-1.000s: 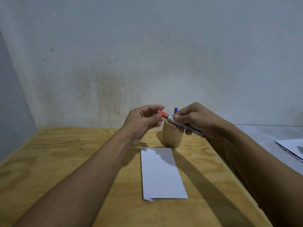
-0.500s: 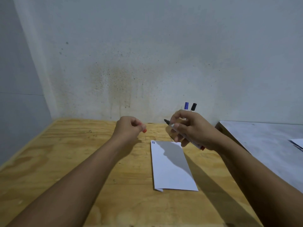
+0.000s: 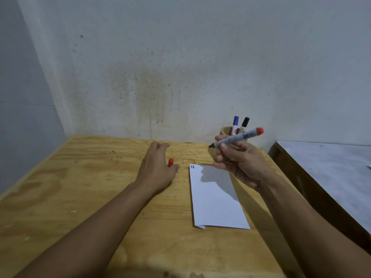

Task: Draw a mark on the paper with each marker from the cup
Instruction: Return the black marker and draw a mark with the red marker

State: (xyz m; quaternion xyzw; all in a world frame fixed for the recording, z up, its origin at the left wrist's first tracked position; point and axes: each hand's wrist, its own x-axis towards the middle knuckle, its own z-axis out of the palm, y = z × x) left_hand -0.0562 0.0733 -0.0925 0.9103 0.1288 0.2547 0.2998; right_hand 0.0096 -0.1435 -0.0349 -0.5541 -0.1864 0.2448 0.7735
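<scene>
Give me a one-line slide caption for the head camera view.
Right hand holds an uncapped red marker above the paper; left hand rests by its red cap.

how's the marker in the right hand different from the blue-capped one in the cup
The red-ended white marker is uncapped, its dark tip bare; the blue-capped white marker is capped. The red-ended one lies nearly level in the right hand; the blue-capped one stands upright in the wooden cup. Both have white barrels.
</scene>
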